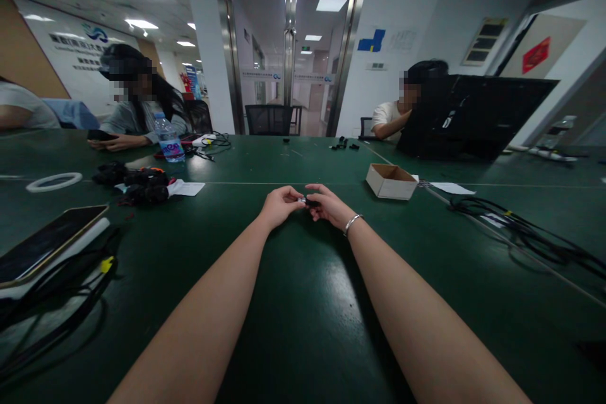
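Both hands meet above the green table (303,303), straight ahead of me. My left hand (279,208) pinches a small silver metal piece (301,200) between thumb and fingers. Against it, my right hand (331,208) grips a small black piece (311,202), its fingers partly curled and a silver bracelet at the wrist. The two pieces are touching or nearly so; I cannot tell whether they are joined. Fingers cover much of both, and they are too small to name more exactly.
An open cardboard box (391,184) stands to the right, with several small black parts (344,144) beyond it. Cables (534,230) lie at right. Leftward are a phone (47,243), a white ring (54,182), black devices (137,183) and a bottle (168,139). Others sit across, near a monitor (473,117).
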### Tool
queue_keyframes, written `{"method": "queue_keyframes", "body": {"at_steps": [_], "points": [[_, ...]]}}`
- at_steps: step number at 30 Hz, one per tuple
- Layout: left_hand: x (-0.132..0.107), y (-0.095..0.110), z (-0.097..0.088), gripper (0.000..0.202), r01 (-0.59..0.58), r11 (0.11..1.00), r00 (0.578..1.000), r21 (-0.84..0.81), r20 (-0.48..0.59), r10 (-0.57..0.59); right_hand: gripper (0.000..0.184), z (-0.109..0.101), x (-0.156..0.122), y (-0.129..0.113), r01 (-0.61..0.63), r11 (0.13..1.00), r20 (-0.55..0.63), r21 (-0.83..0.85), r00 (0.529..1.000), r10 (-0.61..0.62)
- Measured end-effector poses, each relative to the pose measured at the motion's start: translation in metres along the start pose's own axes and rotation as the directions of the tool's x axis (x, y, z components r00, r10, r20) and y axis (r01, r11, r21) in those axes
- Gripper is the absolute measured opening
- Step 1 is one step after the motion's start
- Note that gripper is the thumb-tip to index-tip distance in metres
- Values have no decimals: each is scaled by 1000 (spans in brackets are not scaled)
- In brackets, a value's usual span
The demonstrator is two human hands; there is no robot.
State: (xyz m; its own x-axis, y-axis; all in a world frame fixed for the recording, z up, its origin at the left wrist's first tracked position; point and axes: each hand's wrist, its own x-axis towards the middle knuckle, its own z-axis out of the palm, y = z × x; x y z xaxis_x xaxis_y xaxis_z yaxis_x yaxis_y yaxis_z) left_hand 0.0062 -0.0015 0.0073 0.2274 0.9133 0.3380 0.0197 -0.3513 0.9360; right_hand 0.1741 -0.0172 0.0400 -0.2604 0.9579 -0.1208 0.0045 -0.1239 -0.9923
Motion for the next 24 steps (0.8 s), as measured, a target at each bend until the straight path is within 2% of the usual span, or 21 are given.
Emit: {"method": "queue_keyframes", "body": {"at_steps": [2,8,14,20,24], "points": [[0,0,0,26,-1,1000,1000,-6,2,1,30,0,0,0,12,1000,11,15,1000,-12],[1,-1,1,26,3,1000,1000,-3,-19,-3,16,1,1,1,-6,1000,-42,-5,999,5],[0,2,1,27,2,1000,1000,-9,-19,-2,21,0,1,0,-4,1000,-4,16,1000,4],[0,1,1,28,10,1000,1000,2,-28,-10,18,3,5,3,8,997,-67,-75,998,-13],[1,0,1,27,9,1000,1000,15,-25,-8,16,3,6,3,13,999,-65,-41,998,-16]]}}
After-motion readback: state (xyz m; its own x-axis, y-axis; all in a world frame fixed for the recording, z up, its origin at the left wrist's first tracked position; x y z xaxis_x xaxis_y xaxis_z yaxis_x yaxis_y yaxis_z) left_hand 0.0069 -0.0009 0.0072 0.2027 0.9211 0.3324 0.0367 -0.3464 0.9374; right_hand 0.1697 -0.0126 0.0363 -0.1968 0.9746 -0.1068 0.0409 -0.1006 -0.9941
